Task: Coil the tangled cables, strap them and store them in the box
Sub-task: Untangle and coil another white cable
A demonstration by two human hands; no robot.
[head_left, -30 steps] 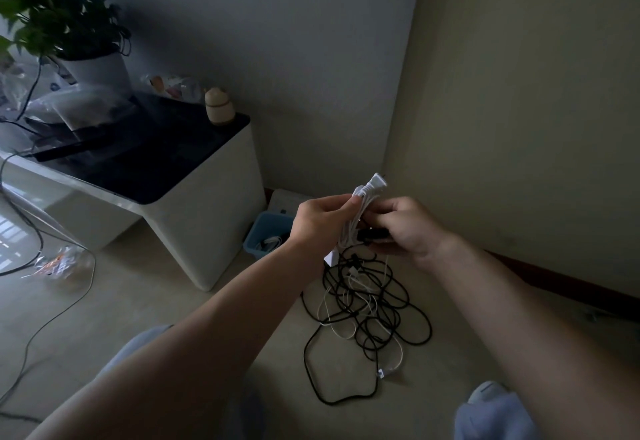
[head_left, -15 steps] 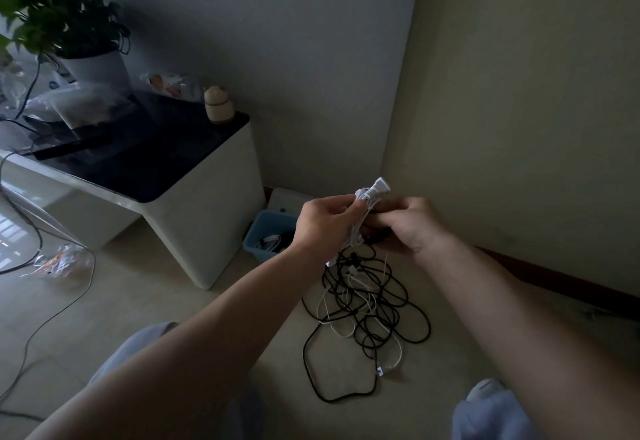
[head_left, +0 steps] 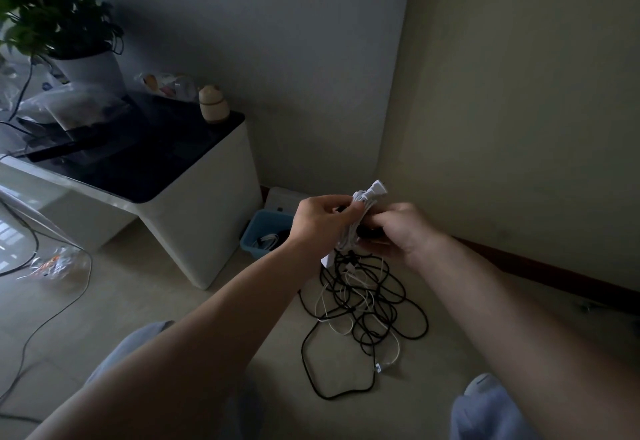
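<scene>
My left hand (head_left: 320,220) grips a coiled white cable bundle (head_left: 360,209) held upright above the floor, its white plug end sticking out at the top. Beside it, my right hand (head_left: 403,228) pinches a dark strap (head_left: 370,232) against the bundle's right side. Below both hands a tangle of black and white cables (head_left: 363,304) lies on the floor. A small blue box (head_left: 266,228) with a coiled cable inside stands on the floor to the left, against the cabinet.
A white cabinet with a dark top (head_left: 166,176) stands at left, carrying a potted plant (head_left: 69,38) and a small jar (head_left: 213,104). A grey cord (head_left: 52,318) runs over the floor at far left. My knees show at the bottom edge.
Both hands have stayed together on the white bundle, which shifted slightly up and right. My right fingers have moved a little along the dark strap.
</scene>
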